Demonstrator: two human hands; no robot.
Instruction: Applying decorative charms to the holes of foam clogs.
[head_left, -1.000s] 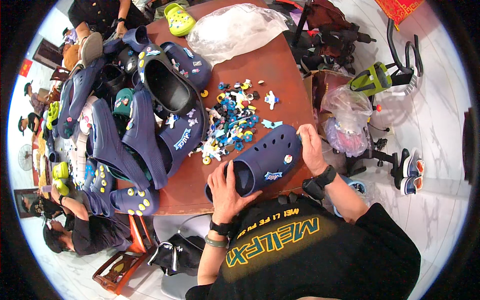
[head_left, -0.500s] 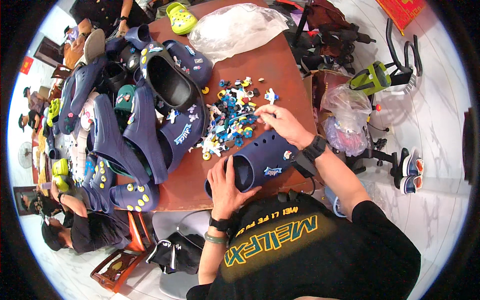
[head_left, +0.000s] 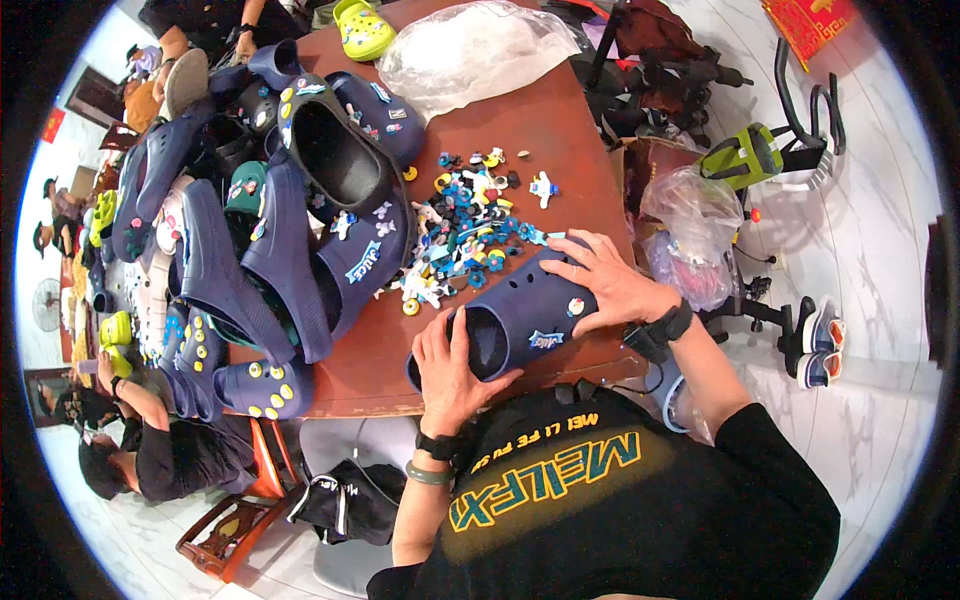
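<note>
A navy clog (head_left: pixel 520 305) lies at the table's front edge, its toe to the right, with a ribbon-shaped charm and a small white charm on it. My left hand (head_left: pixel 452 370) grips it at the heel opening, thumb at the inner rim. Closed over the toe from the right is my right hand (head_left: pixel 625 285), fingers on the upper by the holes and thumb near the white charm. A small light-blue piece shows beside its fingertips; whether they hold it I cannot tell. Just beyond the clog spreads a pile of loose shoe charms (head_left: pixel 465 225).
More navy clogs (head_left: pixel 365 255) are heaped on the left. At the far side are a lime clog (head_left: pixel 365 32) and a clear plastic bag (head_left: pixel 475 55). One white charm (head_left: pixel 543 189) lies apart on the brown table (head_left: pixel 560 130). Other people work at the left.
My right hand has come down from beside the charm pile onto the clog's toe. My left hand keeps its grip on the heel end.
</note>
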